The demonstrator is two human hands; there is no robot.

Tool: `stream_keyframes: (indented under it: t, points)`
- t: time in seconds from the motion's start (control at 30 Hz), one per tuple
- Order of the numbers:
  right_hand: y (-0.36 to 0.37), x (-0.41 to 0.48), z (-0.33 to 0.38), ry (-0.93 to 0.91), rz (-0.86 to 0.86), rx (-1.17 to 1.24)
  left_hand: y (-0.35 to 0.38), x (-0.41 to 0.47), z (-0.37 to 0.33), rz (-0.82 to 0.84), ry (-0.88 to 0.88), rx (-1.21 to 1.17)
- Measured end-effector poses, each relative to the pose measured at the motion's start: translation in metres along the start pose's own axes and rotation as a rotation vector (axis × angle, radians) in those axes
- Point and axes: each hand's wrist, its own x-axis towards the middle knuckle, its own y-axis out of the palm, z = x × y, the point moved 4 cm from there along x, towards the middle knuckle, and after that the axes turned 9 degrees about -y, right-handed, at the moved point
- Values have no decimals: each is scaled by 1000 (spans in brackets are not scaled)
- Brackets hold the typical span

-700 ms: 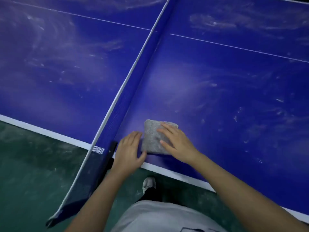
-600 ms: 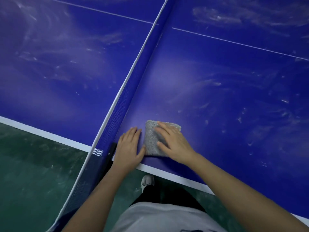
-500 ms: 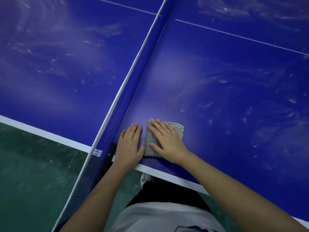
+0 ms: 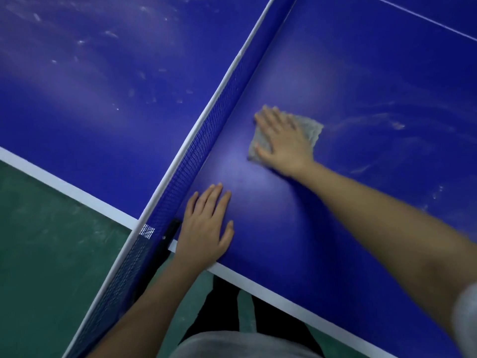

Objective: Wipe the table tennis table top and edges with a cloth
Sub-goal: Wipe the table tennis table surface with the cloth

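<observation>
blue table (image 4: 361,73), grey cloth (image 4: 313,127), blue mesh net (image 4: 204,148), green floor (image 4: 51,254)

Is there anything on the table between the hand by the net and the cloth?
No. In the head view, only bare blue table top lies between the left hand and the gray cloth, which the right hand presses flat.

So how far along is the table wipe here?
Early. Done: the patch beside the left hand looks smear-free. In hand: the right hand presses the cloth flat near the net. Left: white smears right of the cloth, the streaked half beyond the net, and likely the white edge.
</observation>
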Motion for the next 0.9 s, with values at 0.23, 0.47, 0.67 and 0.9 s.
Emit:
stream_keyframes:
  t: [0.23, 0.47, 0.67, 0.9]
  points:
    - [-7, 16, -18, 145, -26, -1, 0, 0, 1, -6, -23, -4]
    - [11, -76, 71, -241, 54, 9, -5, 9, -12, -79, -122, -89]
    - [-3, 1, 2, -173, 31, -13, -2, 45, -31, -85, -52, -50]
    - [-32, 112, -111, 137, -70, 8, 6, 60, -33, -104, -40, -35]
